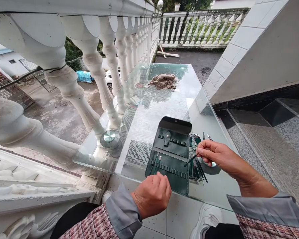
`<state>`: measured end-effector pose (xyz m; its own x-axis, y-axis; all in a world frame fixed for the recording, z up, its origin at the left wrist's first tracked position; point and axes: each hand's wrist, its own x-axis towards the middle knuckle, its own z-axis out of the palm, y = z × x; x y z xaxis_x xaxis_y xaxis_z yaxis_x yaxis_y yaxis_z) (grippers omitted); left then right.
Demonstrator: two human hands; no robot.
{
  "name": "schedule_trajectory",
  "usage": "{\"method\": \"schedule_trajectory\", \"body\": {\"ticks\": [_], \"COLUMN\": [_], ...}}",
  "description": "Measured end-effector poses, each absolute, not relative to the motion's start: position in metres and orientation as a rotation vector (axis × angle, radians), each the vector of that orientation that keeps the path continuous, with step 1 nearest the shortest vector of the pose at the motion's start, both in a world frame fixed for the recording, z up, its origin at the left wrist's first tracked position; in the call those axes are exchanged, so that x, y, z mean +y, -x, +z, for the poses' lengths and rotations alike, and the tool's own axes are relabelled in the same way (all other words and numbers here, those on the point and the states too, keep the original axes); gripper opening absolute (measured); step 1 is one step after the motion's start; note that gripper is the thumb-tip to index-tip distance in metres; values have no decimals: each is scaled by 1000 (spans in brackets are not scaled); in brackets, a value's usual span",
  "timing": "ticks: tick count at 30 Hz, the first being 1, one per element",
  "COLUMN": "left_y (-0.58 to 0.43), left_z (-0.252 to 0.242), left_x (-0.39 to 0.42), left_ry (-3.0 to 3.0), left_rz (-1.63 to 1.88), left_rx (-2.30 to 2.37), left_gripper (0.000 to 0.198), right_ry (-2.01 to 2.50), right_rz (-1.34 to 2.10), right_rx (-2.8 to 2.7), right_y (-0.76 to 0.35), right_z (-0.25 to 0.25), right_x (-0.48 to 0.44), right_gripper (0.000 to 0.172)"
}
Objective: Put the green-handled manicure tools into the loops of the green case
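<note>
Right hand (220, 156) pinches slim black tool (191, 160) at dark-green leather case (173, 151); left hand (153, 194) curls at its near edge, hold unclear. Seemingly slotting; next needs aligning to loops (173, 170).

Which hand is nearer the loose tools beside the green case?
Right. The right hand is just beside the loose tools, pinching a thin dark tool; the left hand is farther off, at the near edge of the green case.

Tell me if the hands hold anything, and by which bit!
The right hand pinches a thin dark tool by one end; I can't tell about the left hand.
</note>
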<state>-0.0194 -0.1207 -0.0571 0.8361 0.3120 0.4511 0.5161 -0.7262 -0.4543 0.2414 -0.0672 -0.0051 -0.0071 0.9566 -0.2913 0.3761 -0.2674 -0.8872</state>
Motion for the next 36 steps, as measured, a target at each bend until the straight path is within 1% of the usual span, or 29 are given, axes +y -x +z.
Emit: {"method": "schedule_trajectory", "body": {"ticks": [5,8,12,19,24,26,30,36], "left_y": [16,15,15,15,19,20,23,28], "left_z": [-59,-59,-59,-57,-50,-49,-48,-51], "left_x": [-124,-125,-126,-127,-130,-131,-131,-131], "left_ry": [2412,2415,2410,2383,2430,2448,2468,2508], "left_rz": [-450,-435,-428,-431,-374,-364,-366,-449], "left_rx": [-658,-668,-670,-687,-602,-592,-594,-560], "left_gripper": [26,27,27,26,25,26,26,27], "right_ry": [1797,1901,1945,1951,1917,1814,1590,1536], "right_rz": [1191,1035,815,611,428,424,529,598], "right_rx": [-1487,-1615,-1777,-1927,-1957,-1980,-2074,-2131], "right_y": [-248,-248,-240,-230,-220,-207,-172,-138], "right_z": [-15,-22,-26,-29,-35,-37,-38,-38], "right_x": [-67,-65,-63,-61,-64,-66,-68,-65], "right_gripper": [23,18,18,15,13,14,15,16]}}
